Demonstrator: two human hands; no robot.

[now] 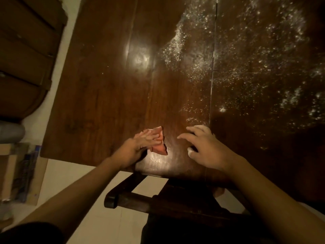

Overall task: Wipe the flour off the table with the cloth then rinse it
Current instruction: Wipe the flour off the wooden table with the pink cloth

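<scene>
A small pink cloth (159, 145) lies on the dark wooden table (105, 95) near its front edge. My left hand (139, 147) lies flat on the cloth with straight fingers, covering its left part. My right hand (204, 147) hovers just to the right of the cloth, fingers loosely spread and dusted white, holding nothing. Flour (246, 64) is scattered in white specks and clumps over the right half of the table, reaching close to my right hand.
A dark wooden chair (140, 199) stands under the table's front edge, below my arms. Wooden shutters or drawers (26, 50) line the left wall. A grey object (10, 131) and stacked boards (21, 173) sit on the pale floor at left.
</scene>
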